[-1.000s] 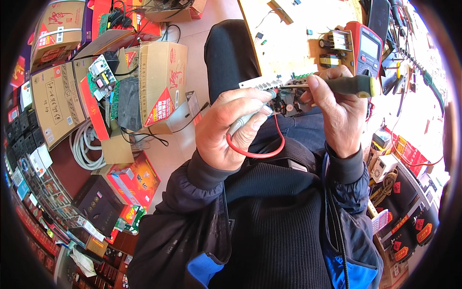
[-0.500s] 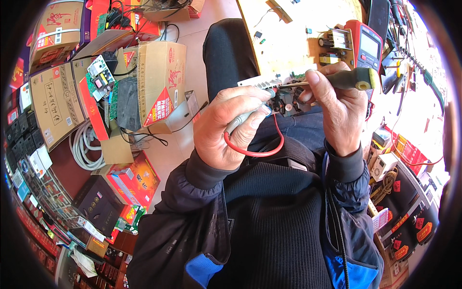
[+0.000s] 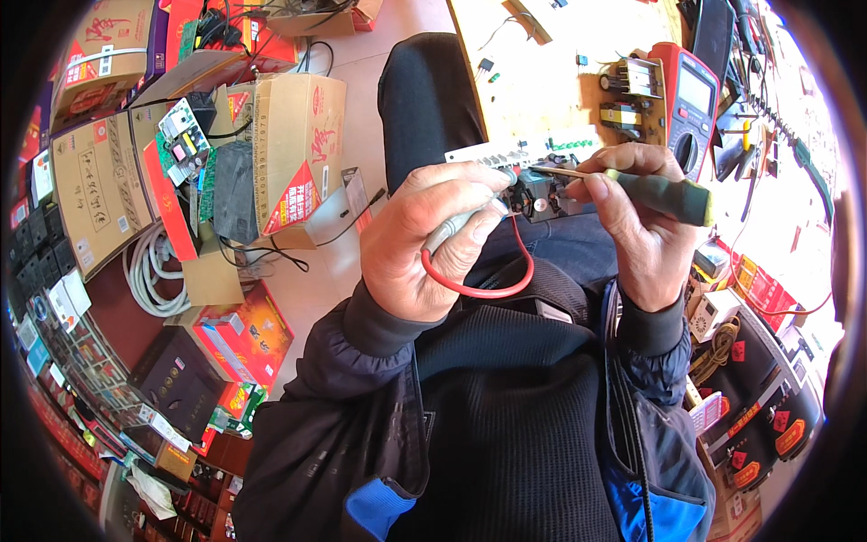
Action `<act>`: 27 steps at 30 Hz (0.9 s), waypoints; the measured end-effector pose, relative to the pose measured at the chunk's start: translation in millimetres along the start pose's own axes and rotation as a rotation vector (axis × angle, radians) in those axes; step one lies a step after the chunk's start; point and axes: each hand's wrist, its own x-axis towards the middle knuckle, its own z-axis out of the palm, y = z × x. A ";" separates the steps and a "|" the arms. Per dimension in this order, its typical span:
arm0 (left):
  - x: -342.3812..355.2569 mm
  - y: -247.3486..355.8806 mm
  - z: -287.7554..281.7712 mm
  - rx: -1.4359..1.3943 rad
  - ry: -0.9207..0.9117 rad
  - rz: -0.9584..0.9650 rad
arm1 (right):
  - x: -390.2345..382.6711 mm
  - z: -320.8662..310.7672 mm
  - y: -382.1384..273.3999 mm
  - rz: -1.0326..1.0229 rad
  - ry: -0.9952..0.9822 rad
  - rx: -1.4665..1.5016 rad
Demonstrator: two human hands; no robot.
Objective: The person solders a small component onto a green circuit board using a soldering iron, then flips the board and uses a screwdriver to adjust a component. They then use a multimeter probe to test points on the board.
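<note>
My left hand is closed, with a grey tube-shaped piece between fingers and thumb. A red lead loops from that piece back up toward a circuit board. The board has a pale upper edge and dark components below; my left fingertips are at its left part. My right hand grips a screwdriver by its dark green handle. Its thin shaft points left across the board's components; whether the tip touches one, I cannot tell. The board's underside is partly hidden by my fingers.
A wooden table lies ahead, with loose parts, a heatsink assembly and a red multimeter on its right. Cardboard boxes, a coiled white cable and cluttered shelves stand at left. Black cases are at right.
My right hand has shifted slightly right and down, and the screwdriver handle now tilts down to the right. The shaft lies further over the board. My left hand has hardly moved.
</note>
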 end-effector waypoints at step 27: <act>3.0 2.8 -0.7 0.008 0.005 -0.028 | 8.6 5.6 11.4 0.051 0.067 0.194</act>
